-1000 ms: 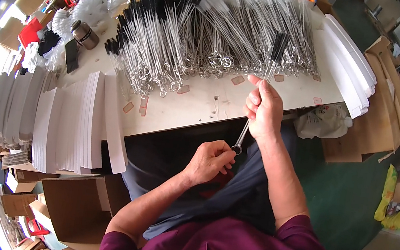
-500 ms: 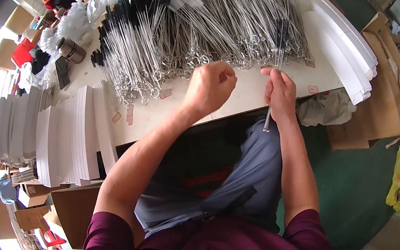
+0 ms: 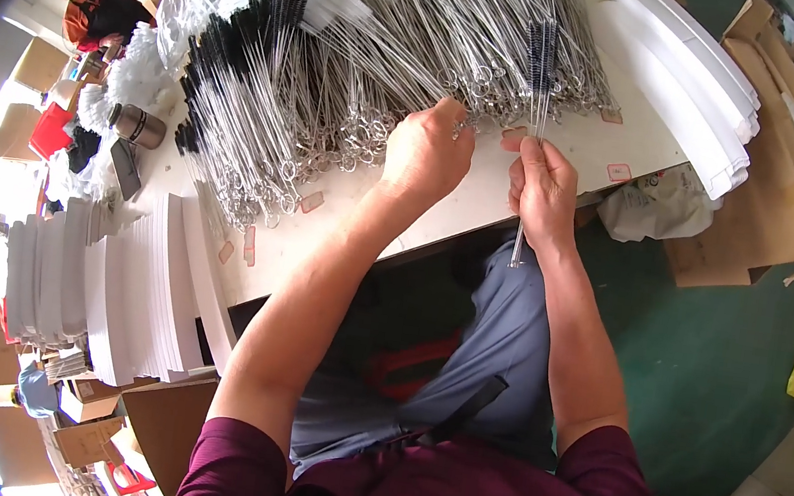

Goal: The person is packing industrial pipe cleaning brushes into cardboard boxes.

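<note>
My right hand [image 3: 543,189] is closed around the thin wire stems of a few straw brushes [image 3: 540,61]. Their black bristles point away from me, and the looped wire ends hang below the fist. My left hand [image 3: 428,152] has its fingers curled at the near edge of a large heap of brushes [image 3: 371,64], by the metal ring ends. A ring shows at its fingertips, but what the fingers hold is hidden. White bristles top most of the heap, with black ones at its left side.
The heap lies on a pale table [image 3: 363,198]. White folded card strips [image 3: 675,79] lie at the right; more white card stacks [image 3: 136,284] stand at the left. A metal flask [image 3: 137,126] and a dark phone-like slab [image 3: 124,170] are nearby. Another person [image 3: 102,13] is at far left.
My left hand has moved slightly forward to the ring ends. The right hand, still holding brushes, has shifted a little to the left. The whole view has tilted slightly.
</note>
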`<action>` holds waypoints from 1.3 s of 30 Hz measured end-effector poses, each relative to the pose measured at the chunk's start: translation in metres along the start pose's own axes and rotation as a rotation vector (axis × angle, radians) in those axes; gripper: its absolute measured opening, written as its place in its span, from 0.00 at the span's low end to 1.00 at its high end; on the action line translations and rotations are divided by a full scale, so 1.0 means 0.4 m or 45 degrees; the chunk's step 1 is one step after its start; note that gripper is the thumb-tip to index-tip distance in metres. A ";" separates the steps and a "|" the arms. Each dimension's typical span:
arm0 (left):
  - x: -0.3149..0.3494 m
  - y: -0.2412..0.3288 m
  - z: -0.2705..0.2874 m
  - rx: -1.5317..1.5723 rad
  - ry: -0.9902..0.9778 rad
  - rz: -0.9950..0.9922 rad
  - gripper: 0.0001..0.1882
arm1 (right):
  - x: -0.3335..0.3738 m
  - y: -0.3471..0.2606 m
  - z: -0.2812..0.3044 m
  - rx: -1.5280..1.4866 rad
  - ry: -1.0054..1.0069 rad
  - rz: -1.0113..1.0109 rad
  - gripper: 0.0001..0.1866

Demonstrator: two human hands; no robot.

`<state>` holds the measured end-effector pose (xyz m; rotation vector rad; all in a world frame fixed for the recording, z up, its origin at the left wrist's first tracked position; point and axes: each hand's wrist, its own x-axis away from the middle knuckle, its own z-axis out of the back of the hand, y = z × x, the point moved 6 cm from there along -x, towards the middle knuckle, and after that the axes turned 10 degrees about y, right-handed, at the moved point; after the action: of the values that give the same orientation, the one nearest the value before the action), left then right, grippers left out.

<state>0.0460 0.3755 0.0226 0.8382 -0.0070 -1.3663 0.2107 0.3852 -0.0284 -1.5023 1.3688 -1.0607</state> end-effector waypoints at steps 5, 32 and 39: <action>-0.005 -0.012 -0.004 -0.040 -0.049 0.063 0.13 | -0.002 0.004 0.004 -0.012 -0.010 -0.007 0.17; -0.003 0.087 0.348 0.476 0.217 -0.125 0.03 | -0.001 -0.003 0.008 0.020 0.056 -0.126 0.17; -0.077 0.097 0.478 0.621 0.264 -0.087 0.05 | -0.024 -0.060 -0.220 -0.150 -0.280 -0.303 0.17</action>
<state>-0.0175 0.3011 0.1943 1.3969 -0.1570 -1.3554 0.1337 0.3937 0.0206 -1.8455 1.1358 -0.9364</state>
